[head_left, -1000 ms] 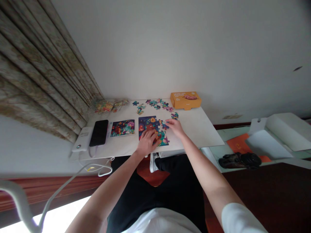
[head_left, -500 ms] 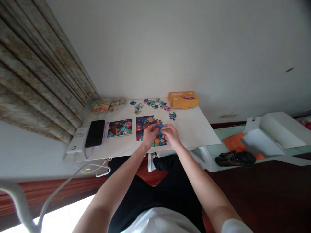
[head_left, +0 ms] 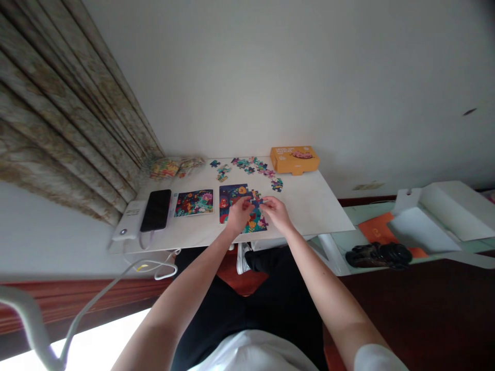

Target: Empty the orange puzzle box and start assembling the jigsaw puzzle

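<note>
A partly joined jigsaw puzzle [head_left: 228, 191] with a dark blue and red picture lies near the front edge of the white table. Over its middle is my left hand [head_left: 238, 212], thumb and fingers drawn together; what they pinch, if anything, is hidden. My right hand [head_left: 277, 212] is at the puzzle's right side, its thumb and fingertips closed on a small puzzle piece that is mostly covered. Between the hands, bluish pieces [head_left: 256, 203] show at the puzzle's ragged right edge. Left of the puzzle lies a picture card [head_left: 194, 203] with a similar colourful scene.
Loose puzzle pieces [head_left: 251, 165] are scattered at the back, by an orange box [head_left: 294, 159]. A phone [head_left: 155, 210], a white box [head_left: 129, 220] and clear plastic bags [head_left: 164, 168] are on the left. A camera [head_left: 379, 254] lies on a lower glass shelf, right.
The whole view has shifted slightly. My right hand's fingertips have drawn a little away from my left hand, and more of the pieces between them shows.
</note>
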Motion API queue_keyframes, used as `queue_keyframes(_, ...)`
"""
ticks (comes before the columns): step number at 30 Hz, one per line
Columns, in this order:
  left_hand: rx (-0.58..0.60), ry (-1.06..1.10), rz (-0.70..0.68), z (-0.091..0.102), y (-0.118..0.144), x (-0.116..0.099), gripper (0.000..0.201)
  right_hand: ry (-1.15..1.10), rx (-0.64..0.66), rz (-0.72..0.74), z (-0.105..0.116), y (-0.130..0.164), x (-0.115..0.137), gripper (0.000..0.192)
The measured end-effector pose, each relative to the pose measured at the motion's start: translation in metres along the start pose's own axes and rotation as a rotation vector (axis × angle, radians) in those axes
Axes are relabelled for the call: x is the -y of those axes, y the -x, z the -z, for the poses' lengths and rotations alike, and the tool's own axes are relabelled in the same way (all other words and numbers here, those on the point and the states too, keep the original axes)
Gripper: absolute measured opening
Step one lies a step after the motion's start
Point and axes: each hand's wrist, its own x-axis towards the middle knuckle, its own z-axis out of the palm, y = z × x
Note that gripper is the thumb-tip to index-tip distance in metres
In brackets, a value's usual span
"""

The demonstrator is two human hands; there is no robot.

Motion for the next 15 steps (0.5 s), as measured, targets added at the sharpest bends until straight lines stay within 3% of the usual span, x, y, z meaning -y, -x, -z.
queue_keyframes(3, 0.066, -0.379, -0.225, 0.008, 0.005, 0.002, 0.04, 0.102, -0.082, -0.022, 0.007, -0.019, -0.007, 0.044)
queue_keyframes(6, 0.159, -0.62, -0.332, 0.011, 0.013, 0.008, 0.042, 0.198, -0.089, -0.057, 0.007, -0.03, -0.012, 0.035)
queue_keyframes(9, 0.173, -0.691, -0.344, 0.008, 0.019, 0.016, 0.042, 0.293, -0.066, -0.066, 0.003, -0.032, -0.013, 0.027)
queue_keyframes(15, 0.154, -0.694, -0.357, 0.005, 0.023, 0.02, 0.042, 0.548, -0.174, -0.077, -0.01, -0.028, -0.013, 0.011)
